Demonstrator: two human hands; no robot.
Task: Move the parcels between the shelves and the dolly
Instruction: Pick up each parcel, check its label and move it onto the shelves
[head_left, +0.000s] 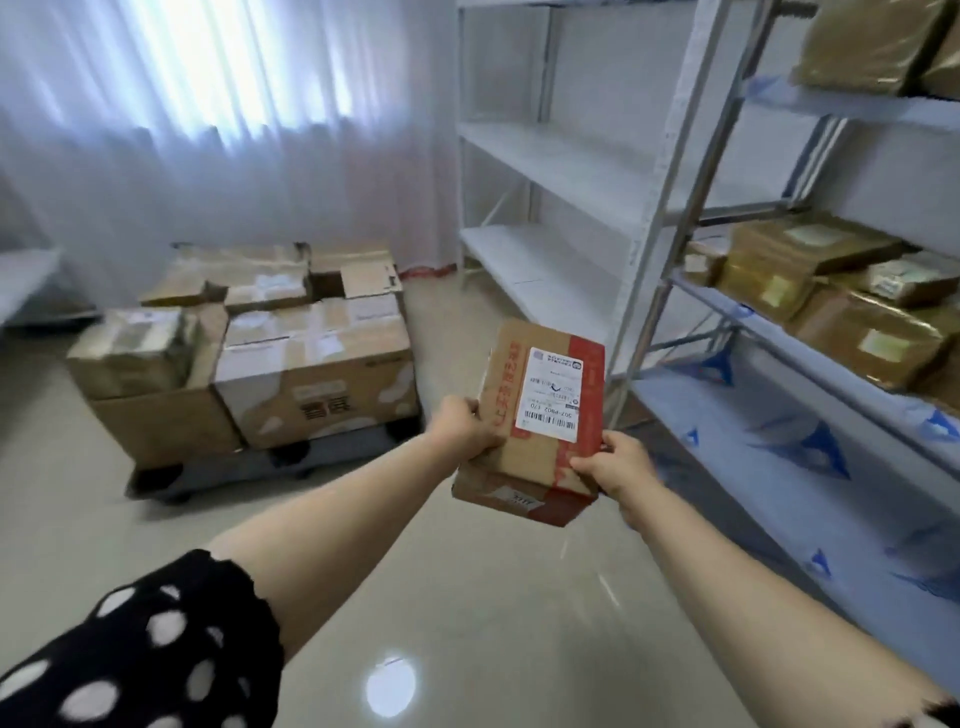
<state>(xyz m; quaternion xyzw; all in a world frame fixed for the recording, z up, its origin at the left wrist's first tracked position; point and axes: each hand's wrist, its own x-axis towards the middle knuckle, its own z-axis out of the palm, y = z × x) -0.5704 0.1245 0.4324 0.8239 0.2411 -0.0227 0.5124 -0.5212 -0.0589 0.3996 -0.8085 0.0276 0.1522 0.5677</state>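
I hold a small brown cardboard parcel (535, 415) with red print and a white shipping label in front of me, above the floor. My left hand (460, 428) grips its left edge and my right hand (615, 465) grips its lower right corner. To the left, a low grey dolly (332, 460) on black wheels stands on the floor, loaded with several cardboard boxes (311, 379). On the right, a blue-lined shelf unit (779, 332) carries several brown parcels (831, 291) on its middle and top levels.
A white shelf unit (550, 156) stands behind the parcel, its levels bare. White curtains (208, 130) cover the far wall. Glossy floor (467, 597) lies between me, the dolly and the shelves. The lowest blue shelf level (779, 467) at right holds nothing.
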